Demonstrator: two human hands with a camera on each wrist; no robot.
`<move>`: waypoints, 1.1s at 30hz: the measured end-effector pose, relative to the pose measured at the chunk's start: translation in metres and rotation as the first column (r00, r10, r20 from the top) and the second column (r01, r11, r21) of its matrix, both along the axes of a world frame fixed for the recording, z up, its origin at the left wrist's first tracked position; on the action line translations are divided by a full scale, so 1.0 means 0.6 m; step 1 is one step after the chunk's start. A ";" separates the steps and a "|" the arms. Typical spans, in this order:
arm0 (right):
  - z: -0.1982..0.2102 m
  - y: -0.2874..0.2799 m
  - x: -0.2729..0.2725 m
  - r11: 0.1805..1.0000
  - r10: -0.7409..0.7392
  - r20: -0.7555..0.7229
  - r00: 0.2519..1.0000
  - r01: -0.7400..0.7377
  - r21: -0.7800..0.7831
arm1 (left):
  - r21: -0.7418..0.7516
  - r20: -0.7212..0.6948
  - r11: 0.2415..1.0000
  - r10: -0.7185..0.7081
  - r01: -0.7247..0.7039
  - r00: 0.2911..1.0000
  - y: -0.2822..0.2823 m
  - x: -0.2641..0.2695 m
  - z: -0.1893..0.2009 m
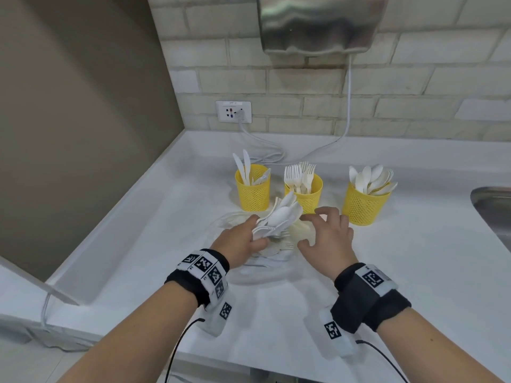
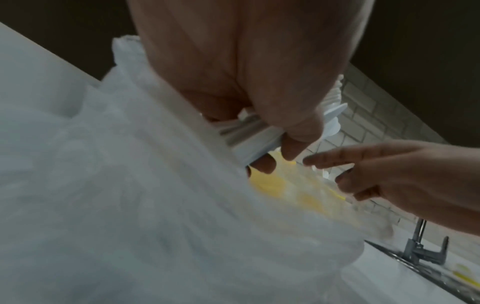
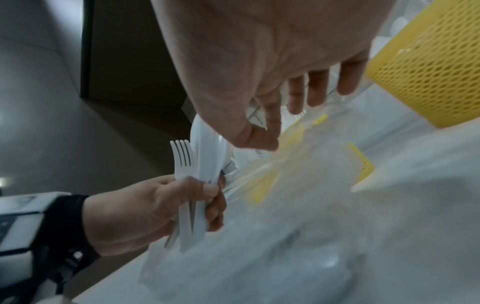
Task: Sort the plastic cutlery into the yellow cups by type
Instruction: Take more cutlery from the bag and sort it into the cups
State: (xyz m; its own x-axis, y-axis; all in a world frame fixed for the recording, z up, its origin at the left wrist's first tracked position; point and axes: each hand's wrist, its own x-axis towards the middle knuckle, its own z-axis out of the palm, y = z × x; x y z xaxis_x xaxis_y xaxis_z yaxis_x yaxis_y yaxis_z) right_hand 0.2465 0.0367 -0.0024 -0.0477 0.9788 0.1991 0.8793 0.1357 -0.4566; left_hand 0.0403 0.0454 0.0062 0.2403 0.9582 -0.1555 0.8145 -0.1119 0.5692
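Three yellow mesh cups stand in a row on the white counter: the left cup [image 1: 252,189] holds knives, the middle cup [image 1: 304,196] forks, the right cup [image 1: 363,204] spoons. My left hand [image 1: 255,232] grips a mixed bundle of white cutlery [image 1: 280,217] by the handles, in front of the middle cup. The right wrist view shows a fork [image 3: 182,158] at the bundle's edge in the left hand [image 3: 200,195]. My right hand [image 1: 318,226] hovers just right of the bundle, fingers spread, holding nothing. Under both hands lies a clear plastic bag [image 1: 262,272] with more cutlery.
A steel sink [image 1: 495,208] is set into the counter at the far right, with a tap [image 2: 420,246]. A hand dryer [image 1: 318,23] hangs on the brick wall; its cable [image 1: 347,106] runs along the counter's back to a socket [image 1: 233,111]. A brown wall closes the left side.
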 end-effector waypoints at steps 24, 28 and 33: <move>0.105 0.046 -0.091 0.958 0.049 -0.745 0.666 -0.242 -0.153 | -0.257 0.755 0.962 0.257 -0.088 0.603 -0.016 0.025 0.085; 0.110 0.048 -0.091 0.945 0.096 -0.733 0.673 -0.294 -0.146 | -0.297 0.779 0.948 0.307 -0.111 0.547 -0.021 0.013 0.076; 0.112 0.053 -0.104 0.952 0.104 -0.744 0.660 -0.282 -0.118 | -0.301 0.815 0.948 0.312 -0.105 0.488 -0.029 0.005 0.078</move>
